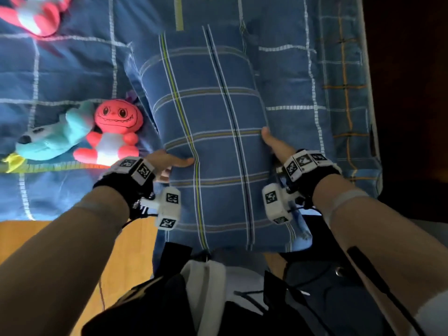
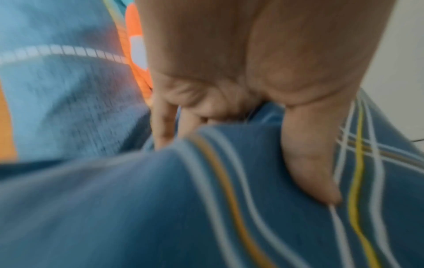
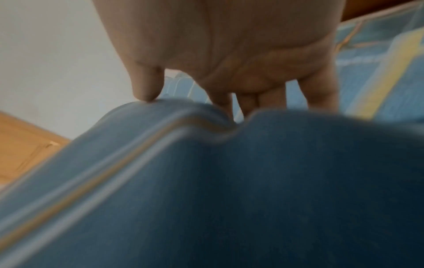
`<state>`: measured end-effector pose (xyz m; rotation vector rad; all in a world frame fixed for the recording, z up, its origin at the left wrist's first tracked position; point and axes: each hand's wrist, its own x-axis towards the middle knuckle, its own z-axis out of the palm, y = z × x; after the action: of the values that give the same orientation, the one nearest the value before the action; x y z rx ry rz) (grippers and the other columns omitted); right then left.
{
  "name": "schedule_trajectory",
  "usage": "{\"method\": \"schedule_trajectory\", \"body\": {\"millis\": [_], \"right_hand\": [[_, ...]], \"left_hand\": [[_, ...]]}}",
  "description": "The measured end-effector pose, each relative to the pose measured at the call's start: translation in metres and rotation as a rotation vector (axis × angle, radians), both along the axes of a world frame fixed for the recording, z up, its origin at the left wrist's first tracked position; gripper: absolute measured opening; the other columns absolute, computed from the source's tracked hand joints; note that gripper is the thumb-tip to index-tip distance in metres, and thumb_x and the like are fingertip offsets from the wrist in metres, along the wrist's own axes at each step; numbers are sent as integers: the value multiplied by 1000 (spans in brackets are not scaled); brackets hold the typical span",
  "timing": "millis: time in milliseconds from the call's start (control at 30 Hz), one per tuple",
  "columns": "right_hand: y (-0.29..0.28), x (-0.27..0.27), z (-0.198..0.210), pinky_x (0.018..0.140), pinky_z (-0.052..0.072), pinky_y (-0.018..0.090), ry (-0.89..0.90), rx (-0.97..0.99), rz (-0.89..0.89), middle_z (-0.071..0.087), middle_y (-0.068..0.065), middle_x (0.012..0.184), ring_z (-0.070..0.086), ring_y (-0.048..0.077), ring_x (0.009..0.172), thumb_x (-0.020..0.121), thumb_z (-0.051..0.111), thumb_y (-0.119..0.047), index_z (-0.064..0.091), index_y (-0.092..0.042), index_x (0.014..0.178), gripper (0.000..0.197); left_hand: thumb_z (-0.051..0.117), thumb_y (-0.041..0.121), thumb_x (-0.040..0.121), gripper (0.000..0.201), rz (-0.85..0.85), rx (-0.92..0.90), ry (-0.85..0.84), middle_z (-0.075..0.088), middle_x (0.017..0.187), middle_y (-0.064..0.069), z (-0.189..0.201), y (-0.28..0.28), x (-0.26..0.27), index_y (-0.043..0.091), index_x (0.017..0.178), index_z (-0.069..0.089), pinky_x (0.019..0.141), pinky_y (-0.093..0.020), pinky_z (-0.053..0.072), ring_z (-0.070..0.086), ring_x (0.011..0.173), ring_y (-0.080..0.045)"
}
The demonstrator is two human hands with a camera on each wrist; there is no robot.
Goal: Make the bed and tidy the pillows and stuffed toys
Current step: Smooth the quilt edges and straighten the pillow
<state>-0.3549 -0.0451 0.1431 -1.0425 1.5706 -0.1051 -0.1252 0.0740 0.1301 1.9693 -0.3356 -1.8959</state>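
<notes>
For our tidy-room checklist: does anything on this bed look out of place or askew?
Yes. The red stuffed toy and the teal stuffed toy lie tumbled together on the quilt, another red toy apart at the far corner. The pillow is off the bed, held in both hands.

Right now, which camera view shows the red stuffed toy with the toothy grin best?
The head view: the red stuffed toy sits whole on the quilt, beside a teal plush and left of the pillow. The left wrist view catches only a blurred orange-red sliver behind the left hand. The right wrist view shows none of it.
</notes>
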Motion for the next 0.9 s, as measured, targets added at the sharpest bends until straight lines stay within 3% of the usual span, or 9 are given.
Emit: {"method": "schedule_trajectory", "body": {"millis": [133,200,300,400,500,600,767,833,900], "right_hand": [[5,-18,2,110,31,35,134,175,220,39,15,145,36,31,136,93,37,-51,32,-5,143,68],[-1,-19,-7,99,35,29,105,25,83,45,16,140,41,31,133,94,43,-44,37,-2,140,62],[3,3,-15,108,24,24,50,-52,24,34,13,149,32,25,139,99,40,-30,29,-2,144,54],[28,21,-28,114,12,26,3,133,355,21,12,155,19,25,144,101,32,-29,16,-5,148,55],[5,5,-22,112,29,29,-4,87,328,40,8,145,40,16,135,100,36,-28,34,-7,141,46],[-24,-15,-3,103,38,25,-75,-29,-43,44,0,138,49,5,124,99,37,-30,39,-19,136,39],[8,25,-12,113,16,24,-66,123,228,23,6,155,21,22,144,101,26,-37,22,-13,148,52],[-4,30,-7,113,19,24,-6,99,445,28,8,153,28,20,142,99,36,-33,31,-12,145,51],[-33,18,3,103,37,23,-27,47,310,42,7,145,42,18,131,96,47,-28,43,-8,138,47]], "left_hand": [[61,42,84,51,-124,193,-78,46,137,-19,6,14,16,16,127,53,103,-43,36,46,125,-35],[56,43,87,36,13,91,-143,50,129,-16,1,14,25,25,118,62,95,-43,37,52,113,-32],[64,55,77,64,317,-5,-118,56,124,-16,-20,8,16,16,127,51,80,-42,47,60,103,-32],[55,36,90,24,301,-3,116,73,65,-1,-26,-1,-19,13,87,61,64,-30,56,67,62,-18],[56,37,87,23,143,26,104,63,81,4,-21,-3,-5,15,92,58,76,-33,52,61,72,-14],[50,44,89,26,348,-43,-24,48,72,4,-20,-10,44,20,83,57,60,-26,40,51,56,-14],[31,33,101,42,230,-266,-75,54,126,-4,-19,-31,-3,12,133,47,100,-32,46,57,113,-19],[30,30,100,43,197,-226,-25,45,135,-8,-14,-27,-1,12,140,38,103,-29,40,56,119,-18],[37,38,97,37,269,-146,-30,43,140,-10,-14,-21,33,24,130,45,101,-37,39,52,121,-26]]}}
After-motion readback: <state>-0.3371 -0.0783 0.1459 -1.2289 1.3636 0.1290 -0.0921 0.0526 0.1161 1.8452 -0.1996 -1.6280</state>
